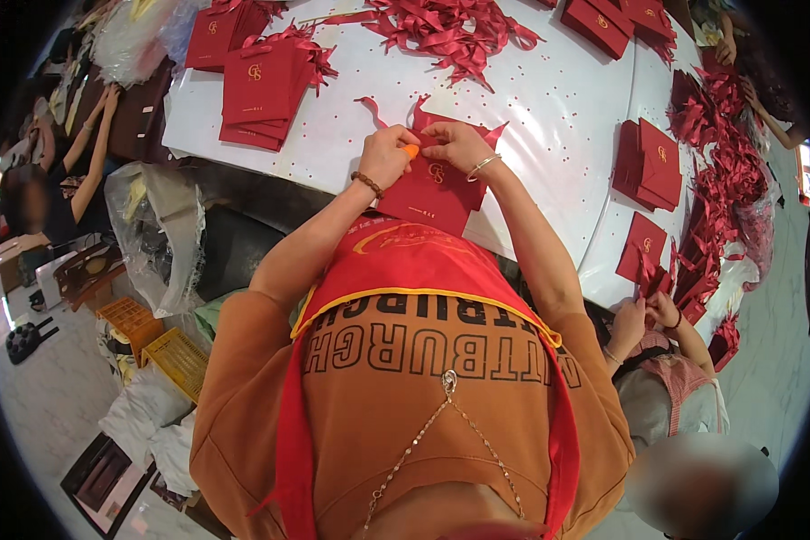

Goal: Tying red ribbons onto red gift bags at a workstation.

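Observation:
A red paper gift bag (423, 202) with gold print lies flat at the table's near edge, right before me. My left hand (385, 162), with a beaded bracelet on its wrist, is closed at the bag's upper left. Between its thumb and fingers shows a small orange piece (411, 151), perhaps a tool's handle; its tip is hidden. My right hand (459, 147) pinches the bag's top edge, its fingertips close to the left hand's. A loose red ribbon (372, 110) curls out beyond my left hand, and more ribbon sticks up behind the fingers.
Stacked red bags (256, 99) with ribbons stand at the far left, another stack (646, 162) at the right. A ribbon heap (450, 31) lies at the back of the white table (333, 85). A co-worker's hands (643, 315) handle ribbon at the right; another person (72, 162) sits left.

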The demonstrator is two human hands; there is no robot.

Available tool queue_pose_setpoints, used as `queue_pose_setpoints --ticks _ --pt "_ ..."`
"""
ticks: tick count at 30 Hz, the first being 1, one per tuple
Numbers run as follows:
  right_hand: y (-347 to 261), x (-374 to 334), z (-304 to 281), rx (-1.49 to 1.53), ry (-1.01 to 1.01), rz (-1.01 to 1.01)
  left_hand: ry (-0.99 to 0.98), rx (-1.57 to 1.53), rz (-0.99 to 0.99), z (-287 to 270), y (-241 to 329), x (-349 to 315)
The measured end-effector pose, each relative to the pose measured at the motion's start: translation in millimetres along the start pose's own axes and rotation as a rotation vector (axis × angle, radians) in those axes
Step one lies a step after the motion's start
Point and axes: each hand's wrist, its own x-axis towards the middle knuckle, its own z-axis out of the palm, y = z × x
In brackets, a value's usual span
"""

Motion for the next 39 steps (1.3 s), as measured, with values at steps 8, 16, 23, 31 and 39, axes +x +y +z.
queue_pose_setpoints --ticks 8,16,23,31,39 --pt "-35.8 -15.3 4.7 -0.41 0.113 -0.009 0.129 0.333 0.176 7.1 3.1 2.7" --pt "-29.2 -10.7 2.3 -0.345 0.059 -0.034 -0.094 -0.242 -0.18 -6.8 0.0 9.4" --pt "-36.1 -16.3 2.6 -0.362 0.101 -0.038 0.028 0.152 0.123 6.0 3.9 5.1" --pt "-38.6 -22.1 2.9 -0.428 0.116 -0.091 0.006 0.022 -0.001 5.2 12.4 1.1" --pt "-42.8 -26.1 9.4 -0.503 0.125 -0.151 0.0 -0.288 -0.165 1.7 4.9 4.8"
